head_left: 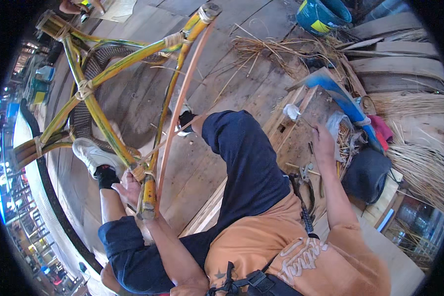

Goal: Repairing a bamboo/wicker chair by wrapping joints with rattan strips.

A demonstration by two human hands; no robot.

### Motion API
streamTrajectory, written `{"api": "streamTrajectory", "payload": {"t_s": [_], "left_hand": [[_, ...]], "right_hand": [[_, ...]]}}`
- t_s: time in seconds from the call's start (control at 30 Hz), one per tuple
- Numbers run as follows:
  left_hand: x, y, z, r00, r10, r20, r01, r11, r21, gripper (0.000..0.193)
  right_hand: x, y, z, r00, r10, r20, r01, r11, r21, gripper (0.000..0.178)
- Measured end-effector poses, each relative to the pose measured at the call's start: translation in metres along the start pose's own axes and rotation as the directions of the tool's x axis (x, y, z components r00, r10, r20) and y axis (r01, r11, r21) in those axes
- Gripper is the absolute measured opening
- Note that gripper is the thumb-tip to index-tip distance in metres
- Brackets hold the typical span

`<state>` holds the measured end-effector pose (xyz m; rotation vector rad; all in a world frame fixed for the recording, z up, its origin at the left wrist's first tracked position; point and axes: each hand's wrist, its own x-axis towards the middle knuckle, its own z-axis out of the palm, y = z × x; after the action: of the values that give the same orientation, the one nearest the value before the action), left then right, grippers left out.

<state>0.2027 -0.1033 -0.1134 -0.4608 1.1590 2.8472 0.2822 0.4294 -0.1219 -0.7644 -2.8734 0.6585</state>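
A yellow-green bamboo frame (103, 74) with crossed poles stands tilted at the left, its joints wrapped in pale cane binding (85, 90). My left hand (128, 189) is closed around its nearest corner, by a wrapped joint (142, 171); some fingers hide behind the pole. From that corner a long flat cane strip (182, 98) runs up along the frame. Over the wooden bench at the right, my right hand (323, 145) pinches a thin stick (307, 122). The stick's far end meets a small white lump (292, 112), whose kind I cannot make out.
Pliers (306, 180) and other hand tools lie beside my right thigh. A blue board (338, 101), a plastic bag of scraps (345, 130) and a dark cap (365, 175) are farther right. Cane bundles (414, 170) line the right edge; a teal bucket (323, 17) stands at the back.
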Motion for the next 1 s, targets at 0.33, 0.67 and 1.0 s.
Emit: {"api": "streamTrajectory", "payload": {"t_s": [0.33,0.67,1.0], "left_hand": [[-0.003,0.0,0.007,0.998,0.009,0.068,-0.009,1.0,-0.007,0.084],[-0.003,-0.003,0.002,0.998,0.015,-0.057,-0.02,0.995,-0.097,0.092],[-0.004,-0.005,-0.007,0.997,-0.04,-0.064,0.034,0.995,-0.095,0.093]], "right_hand": [[0.054,-0.01,0.046,0.972,0.114,0.207,-0.04,0.943,-0.331,0.02],[0.065,-0.002,0.042,0.983,0.063,0.174,-0.012,0.959,-0.283,0.018],[0.039,0.047,0.056,0.974,-0.227,0.021,0.223,0.968,0.112,0.024]]}}
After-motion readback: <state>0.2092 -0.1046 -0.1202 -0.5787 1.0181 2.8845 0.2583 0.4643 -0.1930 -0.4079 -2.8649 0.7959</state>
